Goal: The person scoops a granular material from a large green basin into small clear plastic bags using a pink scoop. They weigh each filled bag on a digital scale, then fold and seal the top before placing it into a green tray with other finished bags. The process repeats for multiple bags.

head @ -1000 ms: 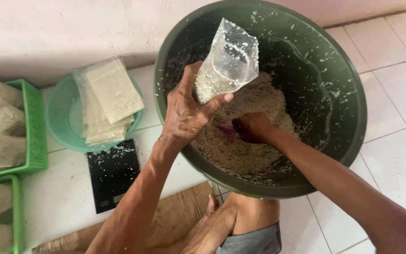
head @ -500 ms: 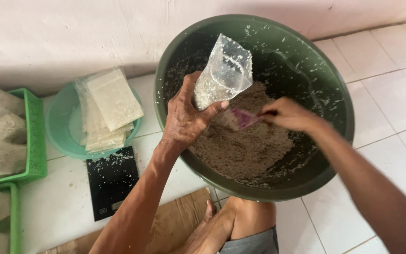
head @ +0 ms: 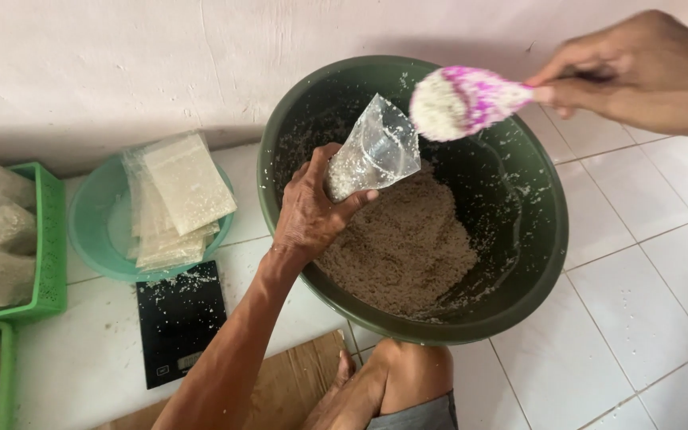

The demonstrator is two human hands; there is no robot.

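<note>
My left hand (head: 312,211) grips a clear plastic bag (head: 376,151) by its lower part, mouth tilted up and to the right, with pale grain in its bottom. It hovers over a large dark green basin (head: 551,247) holding a heap of beige grain mash (head: 408,247). My right hand (head: 639,72) is raised at the upper right, holding a pink scoop (head: 463,102) heaped with the same grain. The scoop hangs just to the right of the bag's mouth.
A teal bowl (head: 93,231) with flat filled bags (head: 181,195) sits left of the basin. A black kitchen scale (head: 178,322) lies below it. Green baskets (head: 51,255) of filled bags stand at the far left. My knee (head: 412,374) and a wooden board (head: 296,386) are near.
My right hand has lifted the pink scoop out of the grain heap and brought it up, full, beside the bag's mouth. The left hand and bag stayed over the basin.
</note>
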